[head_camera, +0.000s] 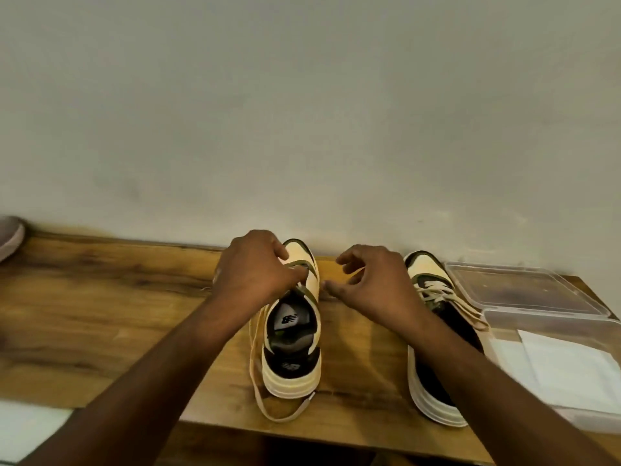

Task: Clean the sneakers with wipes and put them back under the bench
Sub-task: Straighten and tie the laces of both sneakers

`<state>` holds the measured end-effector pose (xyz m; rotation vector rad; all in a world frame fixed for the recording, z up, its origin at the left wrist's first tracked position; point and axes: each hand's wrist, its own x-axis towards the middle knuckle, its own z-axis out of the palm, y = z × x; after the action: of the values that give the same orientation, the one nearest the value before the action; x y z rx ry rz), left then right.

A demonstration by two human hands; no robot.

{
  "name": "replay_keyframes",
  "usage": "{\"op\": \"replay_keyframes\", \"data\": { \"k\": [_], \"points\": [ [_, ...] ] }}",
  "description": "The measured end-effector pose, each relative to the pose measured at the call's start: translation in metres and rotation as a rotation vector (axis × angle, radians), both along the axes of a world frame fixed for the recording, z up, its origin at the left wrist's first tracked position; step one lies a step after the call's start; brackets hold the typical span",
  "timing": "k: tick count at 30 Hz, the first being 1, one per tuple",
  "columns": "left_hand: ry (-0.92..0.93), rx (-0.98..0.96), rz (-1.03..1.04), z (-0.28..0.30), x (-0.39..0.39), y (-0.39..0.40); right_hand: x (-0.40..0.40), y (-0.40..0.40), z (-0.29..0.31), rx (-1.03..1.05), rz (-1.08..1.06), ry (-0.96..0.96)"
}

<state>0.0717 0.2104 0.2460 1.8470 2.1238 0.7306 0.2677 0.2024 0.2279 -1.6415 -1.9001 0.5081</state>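
Two cream, olive and black sneakers stand on the wooden bench (100,297), toes toward the wall. The left sneaker (291,351) is in the middle, its long lace trailing over the bench's front edge. My left hand (255,267) rests on its tongue and pinches the lace near the toe. My right hand (373,280) hovers just right of that sneaker, fingers curled with a lace end pinched between them. My right forearm partly covers the right sneaker (433,331). White wipes (568,368) lie in a clear plastic box (571,418) at the right.
The box's clear lid (524,290) lies behind it by the wall. Another shoe's toe (10,237) shows at the far left edge. A plain wall rises right behind the bench. Pale floor (27,428) shows at bottom left.
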Motion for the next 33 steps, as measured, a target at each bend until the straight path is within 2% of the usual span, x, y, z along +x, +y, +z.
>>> {"op": "replay_keyframes", "data": {
  "k": [4, 8, 11, 18, 25, 33],
  "points": [
    [0.164, -0.251, -0.031, -0.006, -0.021, -0.005, -0.030, -0.001, -0.017, -0.009, 0.076, -0.068],
    [0.176, -0.300, -0.044, -0.020, -0.022, -0.010, -0.042, 0.004, -0.033, 0.024, 0.086, -0.153],
    [0.143, -0.267, -0.045, -0.029, -0.017, -0.010, -0.043, 0.008, -0.040, 0.064, 0.084, -0.202],
    [0.133, -0.085, -0.081, -0.035, 0.004, -0.007, -0.029, 0.012, -0.037, 0.154, 0.060, -0.147],
    [0.018, 0.066, -0.146, -0.035, 0.029, -0.010, -0.003, 0.007, -0.030, 0.207, -0.009, -0.176],
    [0.026, 0.072, -0.228, -0.046, 0.060, -0.016, 0.023, 0.003, -0.032, 0.153, -0.034, -0.309]
  ]
}}
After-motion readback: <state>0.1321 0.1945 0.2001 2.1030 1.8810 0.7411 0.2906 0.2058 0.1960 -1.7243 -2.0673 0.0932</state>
